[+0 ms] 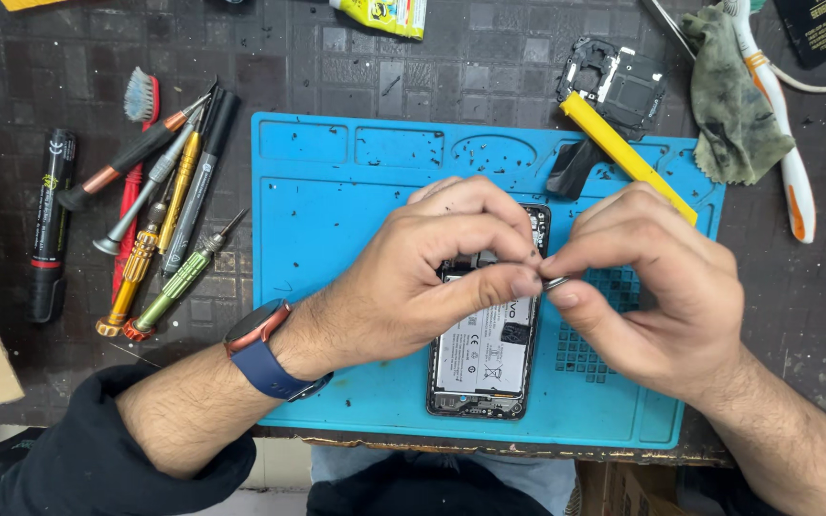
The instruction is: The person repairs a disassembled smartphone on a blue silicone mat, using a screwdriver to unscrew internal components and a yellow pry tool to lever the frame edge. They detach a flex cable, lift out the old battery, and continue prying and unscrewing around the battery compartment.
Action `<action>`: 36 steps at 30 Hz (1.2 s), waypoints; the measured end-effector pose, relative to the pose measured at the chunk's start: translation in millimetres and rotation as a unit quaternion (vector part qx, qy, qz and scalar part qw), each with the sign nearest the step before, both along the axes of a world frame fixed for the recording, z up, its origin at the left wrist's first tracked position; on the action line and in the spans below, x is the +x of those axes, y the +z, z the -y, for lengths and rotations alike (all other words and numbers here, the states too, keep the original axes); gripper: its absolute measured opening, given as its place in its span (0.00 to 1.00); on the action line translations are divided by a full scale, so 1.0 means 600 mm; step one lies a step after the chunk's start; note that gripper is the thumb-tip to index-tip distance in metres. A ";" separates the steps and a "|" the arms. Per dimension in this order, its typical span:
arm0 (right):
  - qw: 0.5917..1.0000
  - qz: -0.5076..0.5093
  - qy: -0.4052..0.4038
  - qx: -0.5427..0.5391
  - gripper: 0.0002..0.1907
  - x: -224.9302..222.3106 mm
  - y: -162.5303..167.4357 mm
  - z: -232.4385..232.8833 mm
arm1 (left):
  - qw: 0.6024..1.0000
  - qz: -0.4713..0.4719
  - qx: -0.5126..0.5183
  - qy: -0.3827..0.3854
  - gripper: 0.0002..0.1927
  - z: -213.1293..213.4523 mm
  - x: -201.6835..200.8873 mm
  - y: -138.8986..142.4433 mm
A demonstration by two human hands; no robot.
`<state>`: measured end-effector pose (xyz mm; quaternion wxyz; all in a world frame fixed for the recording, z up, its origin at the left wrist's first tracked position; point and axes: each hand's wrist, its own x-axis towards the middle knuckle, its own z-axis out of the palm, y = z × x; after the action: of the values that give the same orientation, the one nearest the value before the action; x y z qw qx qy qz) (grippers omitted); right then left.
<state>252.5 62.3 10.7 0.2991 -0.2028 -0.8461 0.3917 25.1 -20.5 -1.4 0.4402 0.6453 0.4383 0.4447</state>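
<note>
An opened phone [485, 358] with its back off lies on a blue repair mat [336, 210], its white battery showing. My left hand [432, 272] rests over the phone's upper half, thumb and fingers pinched close to the frame. My right hand [652, 287] meets it from the right, pinching a small thin metal tool [555, 283] whose tip shows between the fingertips. The phone's top end is hidden under both hands.
Several screwdrivers [160, 239], a red brush and a black marker [50, 225] lie left of the mat. A yellow-handled brush [623, 153], a black phone cover part [619, 86], a grey cloth [733, 96] and a white toothbrush [781, 134] lie at the upper right.
</note>
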 end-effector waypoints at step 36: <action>0.997 0.049 -0.050 -0.029 0.11 0.002 -0.011 0.015 | 0.991 -0.065 0.064 0.101 0.09 0.010 0.013 0.004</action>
<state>253.5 53.3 3.8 0.2708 -0.2721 -0.8368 0.3905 33.1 -26.4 1.0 0.3212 0.6524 0.4991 0.4713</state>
